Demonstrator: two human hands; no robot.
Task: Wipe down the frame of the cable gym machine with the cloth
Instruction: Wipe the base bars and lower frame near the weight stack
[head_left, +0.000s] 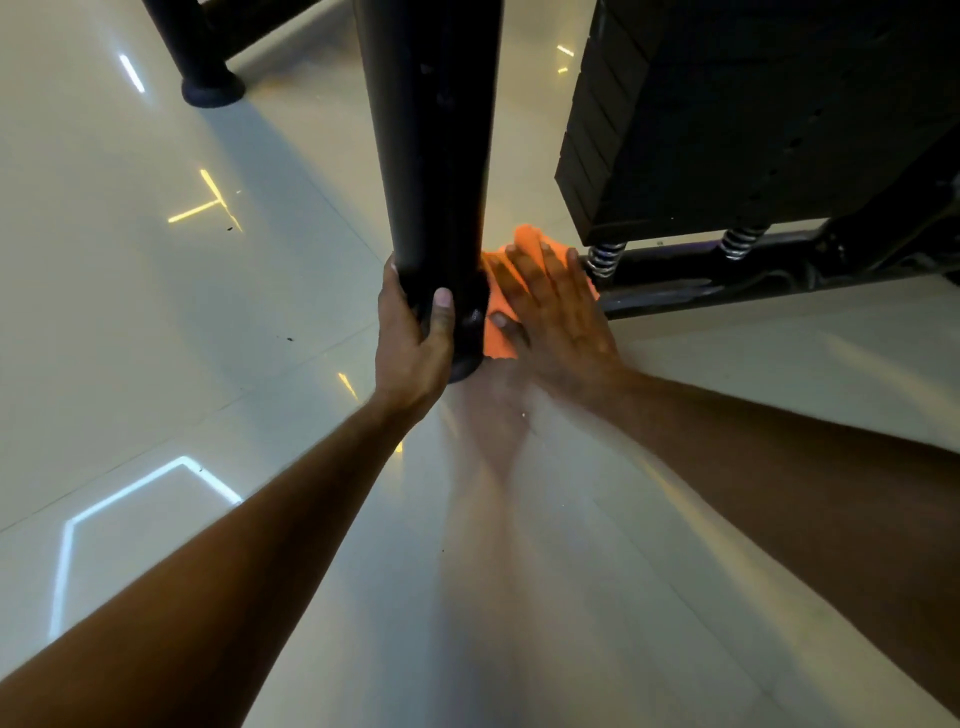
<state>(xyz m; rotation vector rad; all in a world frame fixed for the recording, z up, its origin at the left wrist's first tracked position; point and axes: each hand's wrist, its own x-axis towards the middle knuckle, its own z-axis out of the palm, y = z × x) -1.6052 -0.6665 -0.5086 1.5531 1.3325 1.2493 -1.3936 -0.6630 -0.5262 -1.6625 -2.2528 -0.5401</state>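
Note:
A thick black frame post (436, 156) of the cable machine stands upright on the floor at the centre. My left hand (413, 338) grips its lower end, thumb across the front. An orange cloth (501, 332) lies against the right side of the post's base. My right hand (556, 306) presses flat on the cloth with straight fingers; most of the cloth is hidden under it.
A black weight stack (727, 119) sits on two springs (605, 257) at the upper right, above a low black base bar (727, 270). Another black leg with a round foot (213, 88) stands at the upper left. The floor (156, 312) is glossy pale tile.

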